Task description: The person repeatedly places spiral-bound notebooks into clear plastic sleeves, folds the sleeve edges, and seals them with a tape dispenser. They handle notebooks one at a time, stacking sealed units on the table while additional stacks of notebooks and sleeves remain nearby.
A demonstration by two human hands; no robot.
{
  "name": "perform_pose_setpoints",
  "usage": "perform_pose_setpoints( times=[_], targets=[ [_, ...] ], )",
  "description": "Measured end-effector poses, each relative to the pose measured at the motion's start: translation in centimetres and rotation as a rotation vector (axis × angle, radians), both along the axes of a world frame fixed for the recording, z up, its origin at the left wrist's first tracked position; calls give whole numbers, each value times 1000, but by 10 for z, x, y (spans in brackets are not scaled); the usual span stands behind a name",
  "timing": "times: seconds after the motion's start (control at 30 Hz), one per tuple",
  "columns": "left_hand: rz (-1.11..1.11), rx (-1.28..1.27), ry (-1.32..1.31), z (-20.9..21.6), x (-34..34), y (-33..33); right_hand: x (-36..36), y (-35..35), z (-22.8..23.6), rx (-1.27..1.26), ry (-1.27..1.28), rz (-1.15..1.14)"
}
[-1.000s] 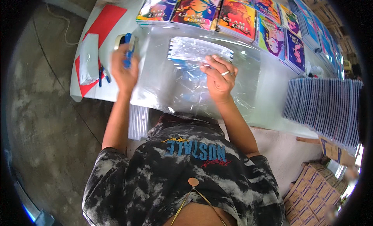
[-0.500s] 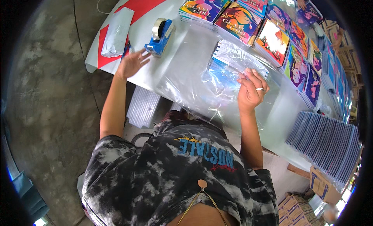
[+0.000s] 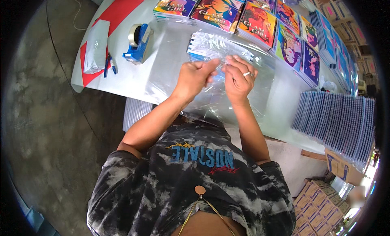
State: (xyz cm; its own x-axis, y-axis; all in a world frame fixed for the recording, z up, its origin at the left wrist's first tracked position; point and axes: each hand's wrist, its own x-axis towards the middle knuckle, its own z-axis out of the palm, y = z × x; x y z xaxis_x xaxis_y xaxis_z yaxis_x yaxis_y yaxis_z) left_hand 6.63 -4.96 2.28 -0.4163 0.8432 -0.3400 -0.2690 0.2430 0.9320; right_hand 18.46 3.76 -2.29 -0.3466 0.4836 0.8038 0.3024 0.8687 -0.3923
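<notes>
In front of me lies a stack of spiral-bound notebooks [image 3: 208, 46] under clear plastic film [image 3: 174, 79], which spreads crumpled toward the table's near edge. My left hand [image 3: 196, 78] is closed, thumb and fingers pinched at the near side of the stack. Close beside it, my right hand [image 3: 239, 78], with a ring on one finger, pinches a fold of the same film. The two hands nearly meet. Whether a strip of tape is between the left fingers cannot be made out. A blue tape dispenser [image 3: 140, 51] with a roll on it stands to the left.
Stacks of colourful notebooks [image 3: 215, 10] line the far side. A long row of notebooks [image 3: 333, 124] stands at right. At left are red sheets [image 3: 122, 8], a pile of clear sleeves [image 3: 96, 47] and a blue cutter [image 3: 109, 66]. Cartons [image 3: 317, 205] sit lower right.
My left hand has moved right, from beside the tape dispenser to the film next to my right hand, and its spread fingers have closed. The whole view has shifted a little.
</notes>
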Motion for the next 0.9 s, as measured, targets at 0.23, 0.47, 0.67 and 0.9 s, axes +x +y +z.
perform_pose_setpoints(
  times=[0.23,0.47,0.67,0.9],
  targets=[
    [111,-16,52,-34,4,-3,4,-12,33,-151,-388,-96],
    [-121,-146,-127,-107,30,-11,-38,1,64,-171,-598,-13],
    [-621,-35,-541,-109,42,-15,-39,27,77,-693,-198,237],
    [-60,630,-388,-84,-66,12,67,29,-3,-1007,250,358]
  ],
)
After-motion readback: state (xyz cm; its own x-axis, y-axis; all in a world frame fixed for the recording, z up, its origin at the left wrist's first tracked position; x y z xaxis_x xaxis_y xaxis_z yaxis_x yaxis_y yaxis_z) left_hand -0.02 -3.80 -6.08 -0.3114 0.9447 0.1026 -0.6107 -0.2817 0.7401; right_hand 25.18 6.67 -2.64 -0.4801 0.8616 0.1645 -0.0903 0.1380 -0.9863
